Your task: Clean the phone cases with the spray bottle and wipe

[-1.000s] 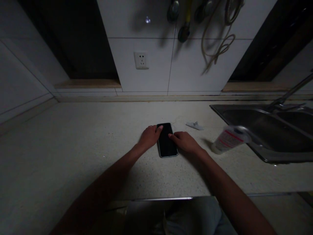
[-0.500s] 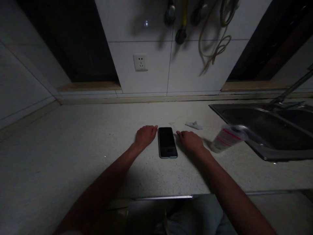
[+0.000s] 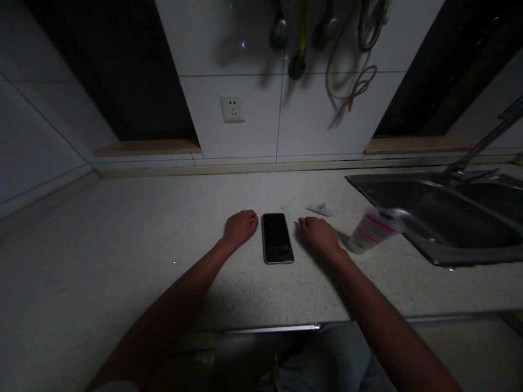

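The left grip (image 3: 240, 228) lies open and empty, palm down on the pale speckled stone bench (image 3: 122, 256), its fingers lightly curled, just beside the left long edge of a black glass-fronted smartphone (image 3: 277, 238). The phone lies flat, screen up, between the two grips. The right grip (image 3: 318, 237) is also open and holds nothing, resting just beside the phone's right edge.

Ahead of the right grip lies a small white plastic piece (image 3: 321, 209). Further right, a white squeeze tube with red lettering (image 3: 373, 231) lies on the bench, its capped end toward a stainless steel double sink (image 3: 469, 260) with a metal faucet (image 3: 482, 144). Ahead of the left grip, a white wall socket (image 3: 232, 109) is set in the white tiles. Ahead of the right grip, a looped beige cord (image 3: 351, 81) hangs on them.
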The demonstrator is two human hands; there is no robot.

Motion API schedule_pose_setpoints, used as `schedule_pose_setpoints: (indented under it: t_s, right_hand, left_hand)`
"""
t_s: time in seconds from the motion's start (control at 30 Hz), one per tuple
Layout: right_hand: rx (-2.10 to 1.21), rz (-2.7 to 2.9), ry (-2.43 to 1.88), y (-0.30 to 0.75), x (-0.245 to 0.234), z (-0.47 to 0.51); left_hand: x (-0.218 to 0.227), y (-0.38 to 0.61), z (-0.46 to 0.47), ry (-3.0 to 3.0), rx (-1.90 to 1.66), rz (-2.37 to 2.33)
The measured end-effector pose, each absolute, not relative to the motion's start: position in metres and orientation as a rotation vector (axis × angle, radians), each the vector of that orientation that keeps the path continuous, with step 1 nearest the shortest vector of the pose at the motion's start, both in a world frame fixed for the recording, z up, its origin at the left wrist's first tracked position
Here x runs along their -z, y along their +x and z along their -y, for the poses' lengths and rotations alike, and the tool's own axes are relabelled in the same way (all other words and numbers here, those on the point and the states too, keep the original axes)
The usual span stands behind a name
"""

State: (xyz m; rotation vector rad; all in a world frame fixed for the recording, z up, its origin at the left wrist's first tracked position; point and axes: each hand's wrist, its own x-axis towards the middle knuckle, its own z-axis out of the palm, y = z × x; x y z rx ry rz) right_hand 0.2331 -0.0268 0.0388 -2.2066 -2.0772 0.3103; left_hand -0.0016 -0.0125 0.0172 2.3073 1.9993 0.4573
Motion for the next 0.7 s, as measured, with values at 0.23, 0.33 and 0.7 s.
schedule_pose_setpoints:
  t_s: [0.23,0.33,0.7]
  right_hand:
    - [-0.311,2.196,-1.962,0.231,-0.036,0.033]
    - [-0.408,2.207,-1.756,0.226,-0.032,0.036]
    - [-0.792,1.856,-1.363,0.223,-0.008,0.026]
  left_hand:
    - [-0.026,0.009,0.017,2.257,-0.461,-1.905]
    - [-0.030,0.017,0.021,2.147,-0.513,-1.844]
    - [-0.024,0.027,0.015,1.205,-1.020,-1.147]
